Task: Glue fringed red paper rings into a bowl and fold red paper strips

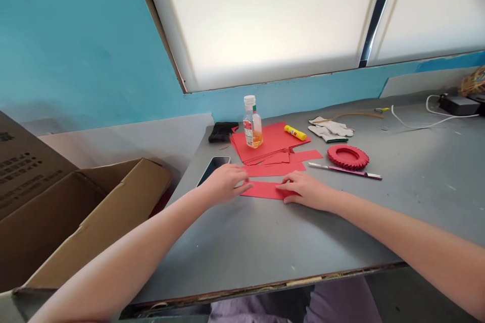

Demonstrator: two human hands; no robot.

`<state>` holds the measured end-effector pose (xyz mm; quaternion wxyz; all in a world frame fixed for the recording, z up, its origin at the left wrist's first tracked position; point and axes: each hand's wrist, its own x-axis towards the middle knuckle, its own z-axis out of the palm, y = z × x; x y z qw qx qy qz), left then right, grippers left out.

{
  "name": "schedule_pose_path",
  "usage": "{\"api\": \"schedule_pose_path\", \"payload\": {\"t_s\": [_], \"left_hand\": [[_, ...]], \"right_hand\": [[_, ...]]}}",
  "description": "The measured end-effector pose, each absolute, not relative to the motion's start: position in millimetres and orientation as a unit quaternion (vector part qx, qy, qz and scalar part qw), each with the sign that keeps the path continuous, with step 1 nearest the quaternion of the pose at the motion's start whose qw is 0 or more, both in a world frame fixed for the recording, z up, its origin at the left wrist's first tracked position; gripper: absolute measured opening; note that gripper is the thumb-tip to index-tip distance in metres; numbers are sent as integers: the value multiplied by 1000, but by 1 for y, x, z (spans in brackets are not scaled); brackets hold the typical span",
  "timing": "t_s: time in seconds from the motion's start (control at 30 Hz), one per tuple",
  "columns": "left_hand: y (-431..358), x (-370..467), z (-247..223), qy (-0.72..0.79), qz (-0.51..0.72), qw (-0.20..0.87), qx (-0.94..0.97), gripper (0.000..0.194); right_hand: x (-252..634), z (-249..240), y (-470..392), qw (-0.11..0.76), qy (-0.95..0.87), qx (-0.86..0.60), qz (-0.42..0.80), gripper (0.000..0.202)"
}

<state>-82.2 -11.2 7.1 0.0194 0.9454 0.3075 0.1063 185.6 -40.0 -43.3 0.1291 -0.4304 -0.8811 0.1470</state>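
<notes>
A red paper strip (264, 190) lies flat near the middle of the grey table, between my two hands. My left hand (226, 183) is at its left end, thumb and curled fingers closed about the edge. At the other end, my right hand (307, 190) has bent fingers on the paper, covering that end. Just beyond lies another red strip (280, 168), with smaller red pieces (278, 158) behind it. A craft knife (344, 170) and a ring of folded red paper (347, 156) are to the right of these.
A glass bottle (253, 128) with amber liquid and a yellow glue stick (295, 132) stand and lie on red sheets (242, 142). White gloves (330, 129) are behind the ring. A phone (215, 168) borders my left hand. An open cardboard box (109, 207) is left of the table.
</notes>
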Motion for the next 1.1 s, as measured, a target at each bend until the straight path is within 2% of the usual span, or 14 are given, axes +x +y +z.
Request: {"api": "schedule_pose_path", "payload": {"t_s": [0.07, 0.13, 0.2, 0.43, 0.63, 0.77, 0.9, 1.0, 1.1], "left_hand": [[-4, -55, 10, 325, 38, 61, 943, 31], [2, -35, 8, 326, 19, 76, 942, 33], [6, -26, 1, 330, 16, 88, 940, 32], [18, -38, -3, 330, 26, 138, 933, 35], [27, -54, 19, 344, 53, 156, 925, 22], [28, -61, 26, 375, 84, 164, 909, 24], [26, -63, 29, 396, 101, 162, 898, 19], [27, -67, 32, 404, 112, 151, 895, 14], [28, -69, 36, 374, 153, 107, 908, 15]], "right_hand": [[177, -33, -31, 102, -870, -443, 193, 52], [170, -25, -25, 84, -853, -457, 236, 66], [167, -22, -22, 90, -844, -460, 260, 71], [184, -29, -21, 196, -800, -503, 262, 57], [205, -10, -13, 223, -754, -549, 282, 19], [205, -6, -13, 239, -740, -574, 256, 15], [213, -5, -9, 258, -738, -592, 194, 24], [236, -5, 2, 185, -717, -661, 122, 32], [265, -12, 15, 94, -669, -734, 69, 22]]}}
